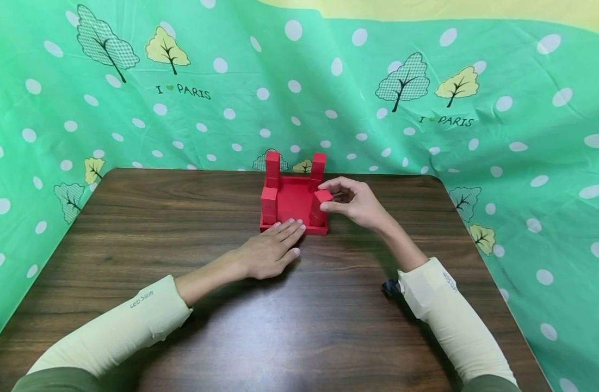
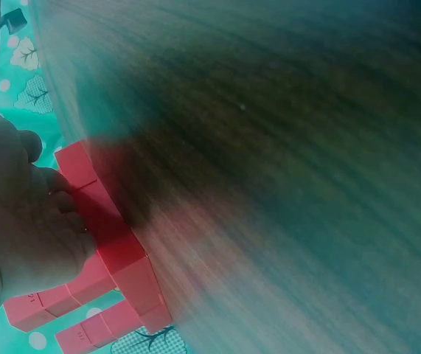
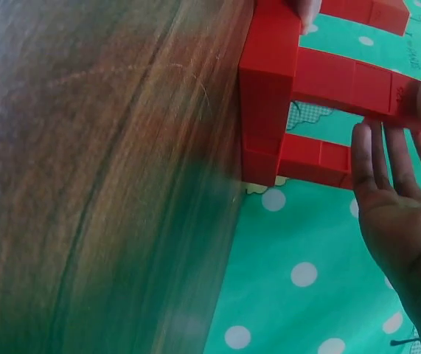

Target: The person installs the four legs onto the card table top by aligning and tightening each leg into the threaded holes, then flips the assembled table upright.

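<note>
A shallow red tray (image 1: 295, 202) lies near the table's far edge, with a column of stacked red blocks standing at each corner. My right hand (image 1: 360, 204) is at the near right column (image 1: 318, 213), its thumb and fingers pinching the top block from the right. In the right wrist view that column (image 3: 335, 74) joins the tray wall (image 3: 265, 96), and the thumb lies on its end block. My left hand (image 1: 267, 253) rests with straight fingers on the tray's front rim, between the two near columns. The near left column (image 1: 269, 206) stands just beyond those fingers.
The brown wooden table (image 1: 221, 348) extends around the tray on every side. Behind it hangs a green dotted cloth (image 1: 289, 54) with printed trees, close to the table's far edge. A small dark device (image 1: 391, 288) sits at the right wrist.
</note>
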The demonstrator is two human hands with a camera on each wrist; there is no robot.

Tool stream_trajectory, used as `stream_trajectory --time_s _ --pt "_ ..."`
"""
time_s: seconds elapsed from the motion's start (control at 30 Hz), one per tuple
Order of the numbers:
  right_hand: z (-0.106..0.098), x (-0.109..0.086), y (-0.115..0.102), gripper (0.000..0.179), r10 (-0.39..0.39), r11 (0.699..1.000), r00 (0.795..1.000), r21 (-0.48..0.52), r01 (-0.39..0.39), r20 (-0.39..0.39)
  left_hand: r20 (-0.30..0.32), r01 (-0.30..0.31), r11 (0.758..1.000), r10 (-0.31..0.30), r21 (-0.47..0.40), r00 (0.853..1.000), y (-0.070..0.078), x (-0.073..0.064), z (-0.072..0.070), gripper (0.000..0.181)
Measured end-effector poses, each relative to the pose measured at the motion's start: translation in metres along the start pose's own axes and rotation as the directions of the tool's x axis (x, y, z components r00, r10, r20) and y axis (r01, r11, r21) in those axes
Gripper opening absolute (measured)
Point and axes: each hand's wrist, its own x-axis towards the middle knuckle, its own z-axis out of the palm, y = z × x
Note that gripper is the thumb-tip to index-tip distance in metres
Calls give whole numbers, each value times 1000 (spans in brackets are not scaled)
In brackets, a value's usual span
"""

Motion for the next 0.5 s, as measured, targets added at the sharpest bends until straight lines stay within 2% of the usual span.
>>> stream_trajectory --time_s 0.2,0.5 --pt "5 1 -1 41 41 999 998 34 -40 -42 0 1 1000 -1 4 1000 1 0 0 72" --pt "9 2 -1 44 -6 1000 999 -4 6 -37 -1 3 1000 -3 6 1000 3 -2 -2 73"
